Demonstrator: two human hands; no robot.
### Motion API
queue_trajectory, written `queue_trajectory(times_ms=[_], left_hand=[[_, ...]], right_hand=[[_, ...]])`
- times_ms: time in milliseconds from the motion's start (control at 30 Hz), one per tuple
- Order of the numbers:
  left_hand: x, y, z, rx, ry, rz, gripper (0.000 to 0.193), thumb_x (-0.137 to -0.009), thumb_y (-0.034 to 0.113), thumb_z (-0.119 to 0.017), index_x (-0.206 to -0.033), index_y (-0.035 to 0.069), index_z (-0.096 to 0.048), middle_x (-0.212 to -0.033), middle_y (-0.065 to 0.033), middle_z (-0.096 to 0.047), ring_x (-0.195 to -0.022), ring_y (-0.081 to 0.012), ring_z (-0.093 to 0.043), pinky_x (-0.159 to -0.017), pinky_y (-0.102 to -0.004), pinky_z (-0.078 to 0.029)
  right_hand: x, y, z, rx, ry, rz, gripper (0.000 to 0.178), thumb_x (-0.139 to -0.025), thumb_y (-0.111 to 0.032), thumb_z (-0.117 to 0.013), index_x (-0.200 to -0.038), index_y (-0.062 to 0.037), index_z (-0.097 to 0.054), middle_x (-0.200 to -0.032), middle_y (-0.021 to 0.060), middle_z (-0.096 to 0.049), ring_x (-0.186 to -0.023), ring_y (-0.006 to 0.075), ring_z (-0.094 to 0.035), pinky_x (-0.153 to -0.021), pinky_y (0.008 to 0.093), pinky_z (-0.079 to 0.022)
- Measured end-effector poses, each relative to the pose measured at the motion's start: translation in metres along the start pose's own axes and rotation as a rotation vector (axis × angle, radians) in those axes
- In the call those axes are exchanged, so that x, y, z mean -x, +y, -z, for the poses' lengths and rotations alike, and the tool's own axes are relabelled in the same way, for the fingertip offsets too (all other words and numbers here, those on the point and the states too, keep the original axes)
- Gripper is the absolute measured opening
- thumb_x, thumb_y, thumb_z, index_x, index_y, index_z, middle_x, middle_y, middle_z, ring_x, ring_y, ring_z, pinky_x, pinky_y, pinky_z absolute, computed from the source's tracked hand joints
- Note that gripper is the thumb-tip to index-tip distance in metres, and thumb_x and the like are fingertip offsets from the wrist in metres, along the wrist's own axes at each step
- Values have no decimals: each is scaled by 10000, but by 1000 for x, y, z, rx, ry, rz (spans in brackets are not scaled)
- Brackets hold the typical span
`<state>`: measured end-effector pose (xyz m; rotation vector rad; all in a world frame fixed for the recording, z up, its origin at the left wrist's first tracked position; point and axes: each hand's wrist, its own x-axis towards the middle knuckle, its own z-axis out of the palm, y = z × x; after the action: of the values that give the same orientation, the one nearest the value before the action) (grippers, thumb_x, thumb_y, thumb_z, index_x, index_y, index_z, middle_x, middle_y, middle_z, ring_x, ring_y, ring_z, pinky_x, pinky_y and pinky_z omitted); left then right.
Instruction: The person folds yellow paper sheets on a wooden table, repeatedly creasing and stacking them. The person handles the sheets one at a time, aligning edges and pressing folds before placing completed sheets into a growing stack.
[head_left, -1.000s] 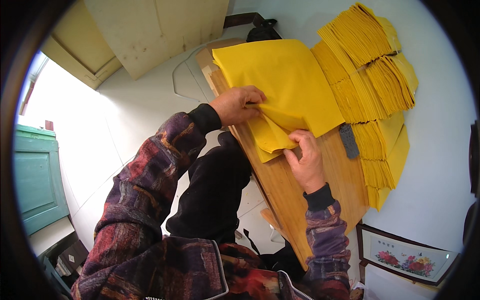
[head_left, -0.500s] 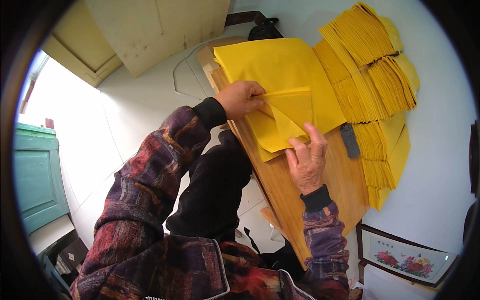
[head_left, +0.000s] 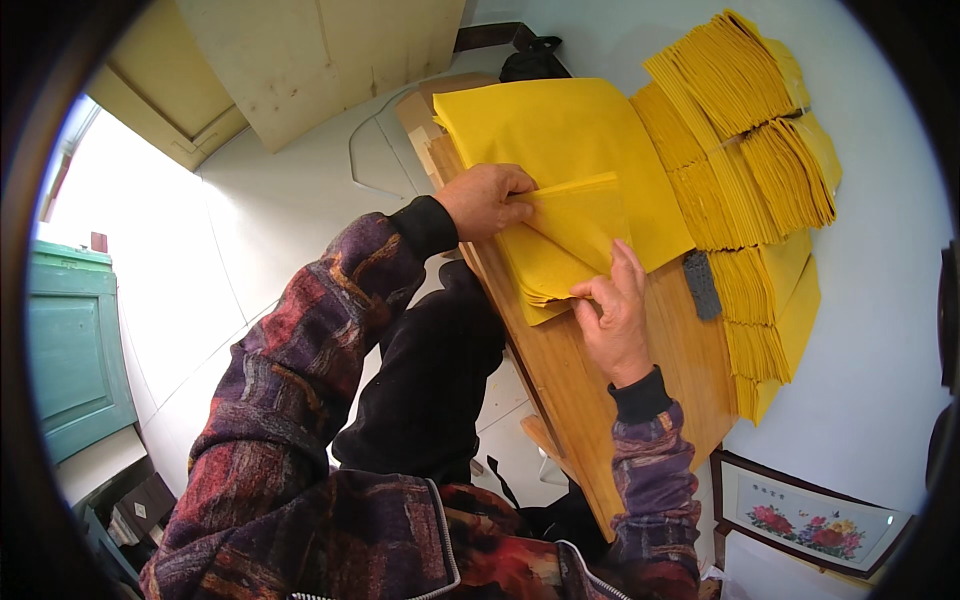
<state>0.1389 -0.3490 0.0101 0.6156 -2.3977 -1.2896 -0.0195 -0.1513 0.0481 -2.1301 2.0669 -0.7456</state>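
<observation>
A thick stack of large yellow paper sheets (head_left: 560, 130) lies on the wooden table (head_left: 620, 440). Over its near part are smaller yellow folded sheets (head_left: 580, 215), their layers slightly fanned. My left hand (head_left: 487, 203) is closed on the left edge of these folded sheets, thumb over the top and the other fingers partly hidden. At their lower right edge, my right hand (head_left: 615, 325) pinches a paper corner between thumb and forefinger, its other fingers stretched along the sheet.
Bundles of folded yellow paper (head_left: 745, 175) are piled along the wall on the right. A dark grey block (head_left: 703, 285) sits between the stack and these bundles. A framed flower picture (head_left: 815, 515) stands lower right, a green cabinet (head_left: 75, 350) far left.
The turned-back corner of the folded sheet has come down flatter. My right hand's thumb and forefinger have drawn together at the edge; my left hand has hardly moved.
</observation>
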Motion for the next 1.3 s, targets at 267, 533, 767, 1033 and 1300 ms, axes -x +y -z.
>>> queue_trajectory(times_ms=[267, 533, 767, 1033, 1300], left_hand=[[1, -3, 6, 14, -41, -94, 328, -763, 158, -645, -1027, -35, -625, -1043, -182, -617, -975, -329, -585, -854, -352, -472], [3, 5, 21, 31, -229, -99, 433, -706, 112, -667, -1112, -14, -588, -1199, -140, -556, -1097, -291, -542, -971, -318, -435], [6, 5, 15, 8, -175, -123, 339, -724, 73, -671, -1042, -20, -597, -1215, -131, -566, -1103, -283, -554, -969, -321, -452], [2, -1, -6, 24, 69, -50, 245, -792, 106, -652, -992, -35, -637, -989, -167, -638, -919, -307, -615, -830, -331, -496], [-1, 0, -5, 60, 100, -7, 286, -777, 178, -642, -975, -29, -649, -945, -206, -629, -881, -356, -611, -777, -380, -493]], right_hand=[[-4, 7, 3, -139, -37, -87, 164, -697, 22, -673, -781, -56, -555, -1306, 195, -472, -1271, 386, -381, -1050, 438, -293], [-7, 7, 5, -208, -35, -105, 183, -695, 23, -683, -765, -58, -534, -1391, 168, -439, -1263, 343, -402, -1046, 401, -294], [-7, 5, 6, -196, -28, -120, 168, -707, 24, -679, -771, -50, -543, -1375, 169, -446, -1259, 344, -404, -1034, 400, -321], [4, -1, 4, 54, 127, -31, 485, -700, 26, -687, -1145, -43, -506, -1406, 175, -358, -1286, 364, -357, -1061, 434, -314], [7, -2, 1, 175, 190, 56, 634, -661, 35, -737, -1225, -90, -477, -1389, 175, -336, -1277, 385, -346, -1015, 441, -376]])
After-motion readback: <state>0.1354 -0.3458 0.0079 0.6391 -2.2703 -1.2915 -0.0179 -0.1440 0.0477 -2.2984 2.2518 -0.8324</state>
